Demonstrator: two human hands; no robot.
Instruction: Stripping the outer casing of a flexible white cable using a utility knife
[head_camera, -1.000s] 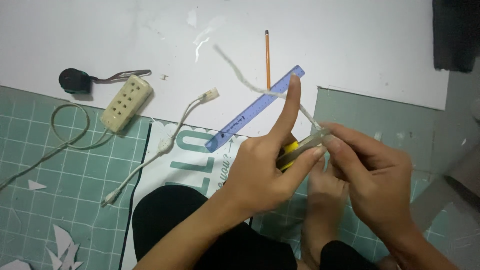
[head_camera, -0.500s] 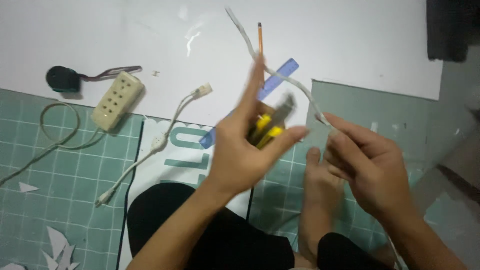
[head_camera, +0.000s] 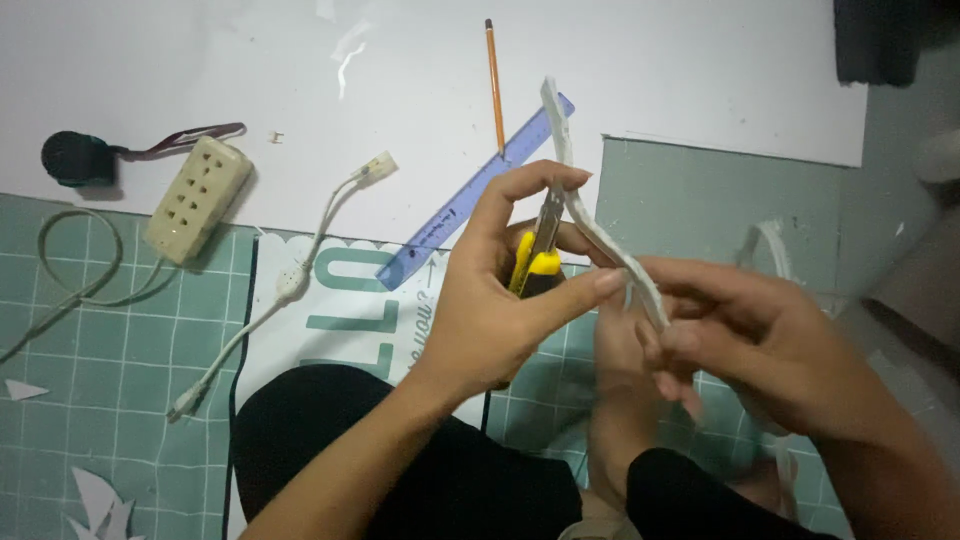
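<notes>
A: Head view first. Seeing what in the left hand (head_camera: 500, 300)?

B: Closing around a yellow utility knife (head_camera: 540, 264), thumb arching over the top, blade lying right against the white flat cable (head_camera: 600, 235).

A: And the right hand (head_camera: 740, 340)?

B: Pinching that same cable between thumb and fingertips, just at 4 o'clock of the knife, holding it taut (lower loop trailing off toward 3 o'clock, partly hidden).

A: Locating the cable how?

B: Sitting mid-frame, raised above the green cutting mat (head_camera: 100, 330), between both hands, crossing in front of the blue ruler (head_camera: 470, 205).

A: Pointing which way?

B: Running its long axis from 11 o'clock to 5 o'clock, free end aiming up near the pencil (head_camera: 494, 80), which is lying on the white paper sheet (head_camera: 700, 60).

A: Judging the step?

B: Probably working the blade along the cable's outer jacket, cutting or slitting near the held stretch.

A: Calling for what next?

B: Likely keeping the cable tense, steering the edge shallow and away from the right fingertips, and steadying both wrists.

A: Anything else lying about?

B: Resting at 9 o'clock, well apart: a beige power strip (head_camera: 197, 198).
</notes>
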